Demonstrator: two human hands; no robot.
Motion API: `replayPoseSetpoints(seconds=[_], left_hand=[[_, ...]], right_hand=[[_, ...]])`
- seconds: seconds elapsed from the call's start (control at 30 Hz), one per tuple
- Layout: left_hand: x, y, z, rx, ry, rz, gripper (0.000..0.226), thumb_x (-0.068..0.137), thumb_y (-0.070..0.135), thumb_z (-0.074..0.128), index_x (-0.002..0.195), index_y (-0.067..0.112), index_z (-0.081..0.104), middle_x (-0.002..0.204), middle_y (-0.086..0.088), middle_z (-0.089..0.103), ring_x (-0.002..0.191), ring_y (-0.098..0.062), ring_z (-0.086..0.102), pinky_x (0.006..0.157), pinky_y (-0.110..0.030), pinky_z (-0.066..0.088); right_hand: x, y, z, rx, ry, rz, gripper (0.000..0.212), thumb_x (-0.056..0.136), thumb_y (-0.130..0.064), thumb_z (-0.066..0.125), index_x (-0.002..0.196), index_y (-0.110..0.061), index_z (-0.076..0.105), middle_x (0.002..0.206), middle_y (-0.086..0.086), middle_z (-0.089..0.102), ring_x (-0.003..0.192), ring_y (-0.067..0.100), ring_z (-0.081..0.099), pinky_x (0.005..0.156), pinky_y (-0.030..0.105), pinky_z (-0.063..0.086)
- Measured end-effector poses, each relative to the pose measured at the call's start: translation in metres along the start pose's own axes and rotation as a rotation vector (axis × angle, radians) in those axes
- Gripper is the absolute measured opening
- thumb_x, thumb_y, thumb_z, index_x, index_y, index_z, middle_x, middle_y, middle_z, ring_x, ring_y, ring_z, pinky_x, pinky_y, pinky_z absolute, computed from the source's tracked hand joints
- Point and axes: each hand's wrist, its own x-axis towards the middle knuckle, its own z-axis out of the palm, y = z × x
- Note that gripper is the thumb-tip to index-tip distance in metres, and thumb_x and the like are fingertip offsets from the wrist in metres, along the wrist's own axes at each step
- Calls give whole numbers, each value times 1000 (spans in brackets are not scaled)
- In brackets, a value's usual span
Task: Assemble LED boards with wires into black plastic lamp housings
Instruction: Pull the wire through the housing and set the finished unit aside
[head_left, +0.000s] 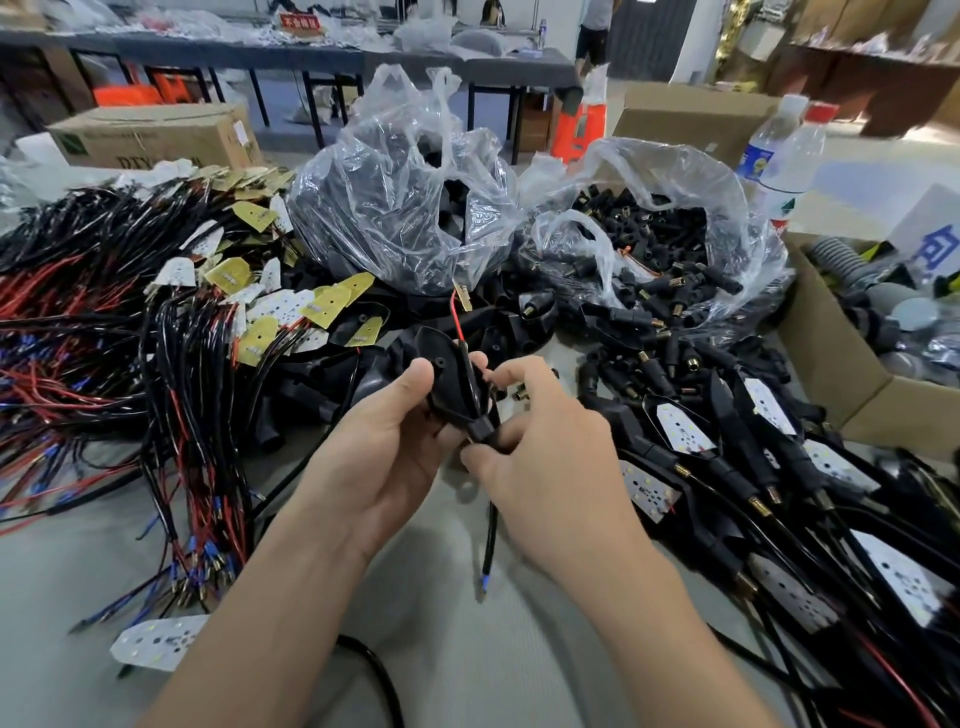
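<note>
Head view: left grip (384, 447) clasps black housing (451, 371); right grip (545, 447) pinches its lower stem.

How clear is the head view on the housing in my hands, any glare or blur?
Head view: black housing sharp but dark, little surface detail; glare streaks the clear bags; bottles at right edge blurred and bent by wide-angle distortion.

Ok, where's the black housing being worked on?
In the head view the black housing is at centre, gripped by the left hand while the right hand holds its lower stem, just in front of the clear bags of black parts.
</note>
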Motion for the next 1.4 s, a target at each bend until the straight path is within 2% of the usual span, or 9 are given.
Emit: replayPoseSetpoints(seconds=[0.1, 0.23, 0.5, 0.63, 0.77, 0.87, 1.07, 1.23, 1.4], left_hand=[[3, 5, -3, -98, 70, 15, 40, 88, 32, 56, 103, 3, 80, 121, -14, 74, 107, -24, 74, 98, -35, 57], [3, 16, -8, -307, 117, 12, 53, 92, 29, 56, 129, -9, 60, 121, -22, 71, 107, -30, 73, 85, -36, 63], [1, 32, -22, -359, 190, 86, 40, 102, 31, 53, 119, -3, 65, 117, -21, 74, 99, -34, 76, 73, -37, 64], [-1, 31, -20, -404, 134, 117, 40, 93, 28, 59, 116, -3, 69, 125, -22, 70, 109, -36, 73, 79, -40, 64], [-4, 31, -19, -327, 30, 109, 38, 91, 28, 58, 100, -1, 81, 122, -22, 72, 111, -34, 72, 85, -39, 62], [-6, 30, -18, -277, -42, 68, 44, 96, 29, 53, 123, -2, 70, 122, -17, 72, 112, -30, 72, 88, -36, 61], [-9, 31, -18, -248, -115, 117, 49, 97, 31, 50, 140, 9, 55, 124, -6, 70, 117, -23, 68, 97, -34, 58], [-8, 34, -21, -280, -176, 168, 80, 61, 23, 96, 134, 16, 63, 134, -7, 62, 118, -24, 68, 91, -38, 60], [-7, 32, -21, -199, -97, 187, 85, 46, 31, 103, 123, 11, 72, 123, -10, 71, 107, -24, 73, 82, -37, 62]], right_hand=[[1, -1, -12, -48, -126, -14, 54, 74, -16, 81, 107, -51, 54, 67, -15, 72, 62, -1, 62, 61, 9, 44], [5, 3, -34, -57, -404, 10, 15, 75, -11, 83, 77, -22, 74, 62, -9, 71, 49, -2, 55, 53, 12, 41], [5, 11, -72, -19, -564, 67, 24, 73, -4, 82, 73, -28, 81, 60, 1, 70, 53, 6, 57, 56, 18, 44], [5, 7, -74, -131, -448, 127, 27, 72, -5, 80, 66, -32, 78, 56, -5, 68, 48, 1, 52, 51, 15, 39], [10, 7, -56, -325, 136, 144, 22, 80, -13, 72, 70, -32, 74, 63, -9, 70, 70, 13, 66, 73, 25, 52], [11, 4, -43, -308, 410, 110, 24, 83, -10, 65, 75, -31, 75, 59, -12, 65, 66, 20, 59, 88, 37, 48], [11, 13, -41, -334, 569, 131, 24, 84, -9, 60, 80, -27, 76, 67, -9, 67, 74, 2, 41, 92, 29, 27], [8, 6, -34, -284, 842, -12, 38, 80, -1, 56, 100, -21, 81, 89, -9, 73, 95, 24, 55, 100, 30, 25], [-3, -8, -11, -307, 501, -343, 69, 67, 0, 63, 133, -18, 68, 141, -4, 63, 130, 25, 50, 115, 43, 31]])
